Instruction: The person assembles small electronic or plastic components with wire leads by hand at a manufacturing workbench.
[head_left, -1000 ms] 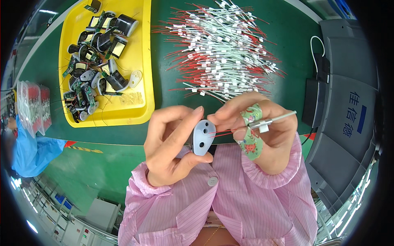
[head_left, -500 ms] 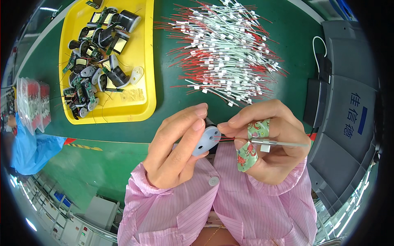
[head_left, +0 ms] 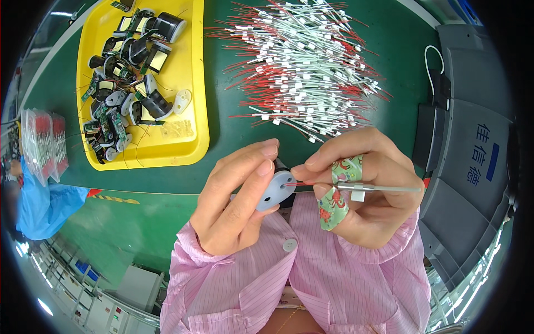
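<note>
Above the desk's near edge, our left hand [head_left: 236, 206] grips the small, light, rigid grey plastic part [head_left: 274, 190] by its rim while our right hand [head_left: 364, 192] pinches the thin, bendable wire [head_left: 378, 188] near its red tip.

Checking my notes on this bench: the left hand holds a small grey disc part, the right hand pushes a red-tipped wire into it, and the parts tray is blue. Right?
Not quite: the head view shows the tray is yellow. The left hand does hold the grey disc part, and the right hand feeds the red-tipped wire into it.
</note>
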Tool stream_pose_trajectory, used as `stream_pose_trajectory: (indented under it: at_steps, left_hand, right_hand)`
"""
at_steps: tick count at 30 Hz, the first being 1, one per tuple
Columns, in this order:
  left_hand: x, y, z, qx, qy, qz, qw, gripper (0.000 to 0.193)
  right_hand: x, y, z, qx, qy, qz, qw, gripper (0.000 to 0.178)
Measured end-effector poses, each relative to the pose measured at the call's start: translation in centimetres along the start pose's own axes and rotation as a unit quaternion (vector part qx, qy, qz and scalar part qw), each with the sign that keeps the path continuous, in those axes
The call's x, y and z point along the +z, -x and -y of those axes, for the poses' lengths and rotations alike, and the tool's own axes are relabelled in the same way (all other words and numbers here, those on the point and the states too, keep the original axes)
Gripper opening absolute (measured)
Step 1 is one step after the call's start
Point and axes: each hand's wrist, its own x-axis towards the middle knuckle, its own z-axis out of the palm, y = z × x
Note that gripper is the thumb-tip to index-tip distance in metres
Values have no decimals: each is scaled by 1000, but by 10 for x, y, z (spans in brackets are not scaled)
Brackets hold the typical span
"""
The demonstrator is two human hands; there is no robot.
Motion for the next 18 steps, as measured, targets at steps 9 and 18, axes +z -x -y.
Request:
stream_pose_trajectory:
  at_steps: [9, 18]
  left_hand:
    - [0, 1, 2, 3, 1, -7, 1000, 53]
    - [-1, 0, 4, 17, -26, -3, 1000, 54]
  right_hand:
    - [1, 0, 3, -43, 65, 27, 997, 10]
    - [8, -2, 7, -65, 155, 15, 986, 20]
